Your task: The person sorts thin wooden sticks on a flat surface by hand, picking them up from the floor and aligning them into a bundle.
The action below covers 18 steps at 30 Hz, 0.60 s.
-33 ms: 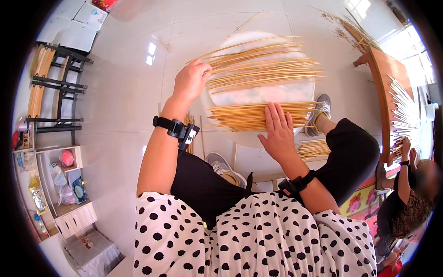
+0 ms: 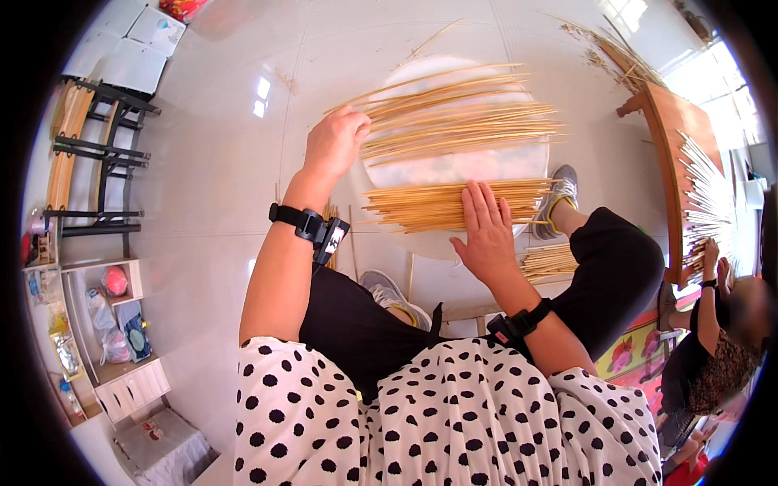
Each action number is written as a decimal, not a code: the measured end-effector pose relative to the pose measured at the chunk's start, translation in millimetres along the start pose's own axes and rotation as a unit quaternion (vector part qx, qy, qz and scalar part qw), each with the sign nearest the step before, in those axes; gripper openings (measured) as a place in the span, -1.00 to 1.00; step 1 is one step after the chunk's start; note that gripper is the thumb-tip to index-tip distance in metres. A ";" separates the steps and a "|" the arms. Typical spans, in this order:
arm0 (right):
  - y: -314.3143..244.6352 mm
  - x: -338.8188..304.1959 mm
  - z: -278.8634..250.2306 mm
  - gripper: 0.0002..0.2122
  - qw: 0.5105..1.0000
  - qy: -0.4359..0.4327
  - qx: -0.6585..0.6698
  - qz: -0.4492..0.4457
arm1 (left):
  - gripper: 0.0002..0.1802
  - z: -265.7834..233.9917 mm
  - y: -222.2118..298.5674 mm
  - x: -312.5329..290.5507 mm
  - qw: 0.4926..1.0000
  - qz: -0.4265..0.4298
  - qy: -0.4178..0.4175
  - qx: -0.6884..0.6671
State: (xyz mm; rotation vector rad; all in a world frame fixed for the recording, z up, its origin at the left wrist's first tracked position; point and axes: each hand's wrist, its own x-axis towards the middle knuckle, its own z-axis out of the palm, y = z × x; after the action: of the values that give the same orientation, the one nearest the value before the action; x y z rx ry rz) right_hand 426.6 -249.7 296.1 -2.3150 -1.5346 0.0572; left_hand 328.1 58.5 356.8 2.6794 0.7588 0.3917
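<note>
Golden straw stalks (image 2: 462, 130) are spread loosely across a round white board (image 2: 454, 166) in front of me. My left hand (image 2: 339, 138) is at their left ends, fingers closed in a pinch on stalk ends; how many it grips cannot be made out. Closer to me, a denser row of straw stalks (image 2: 413, 206) lies side by side along the near part of the board. My right hand (image 2: 486, 223) rests palm down on this row, fingers stretched out and lying flat over the stalks toward their right half.
More straw (image 2: 549, 261) lies beside my right leg. At the right, a wooden table (image 2: 677, 154) carries pale sticks (image 2: 703, 194), where another person's hands (image 2: 715, 263) work. Loose straw (image 2: 616, 61) lies beyond it. Shelves (image 2: 121, 324) and folded black-legged furniture (image 2: 97, 154) stand left.
</note>
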 end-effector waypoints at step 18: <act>-1.6 0.5 -4.8 -0.09 1.000 -0.025 0.000 0.004 | -0.89 28.4 8.8 21.0 0.995 0.065 -0.033 0.065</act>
State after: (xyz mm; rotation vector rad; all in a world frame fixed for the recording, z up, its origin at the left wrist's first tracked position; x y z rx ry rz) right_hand 426.5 -250.0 301.2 -2.3365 -1.5489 0.1196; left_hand 359.2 56.1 337.9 2.8574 0.6117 0.2922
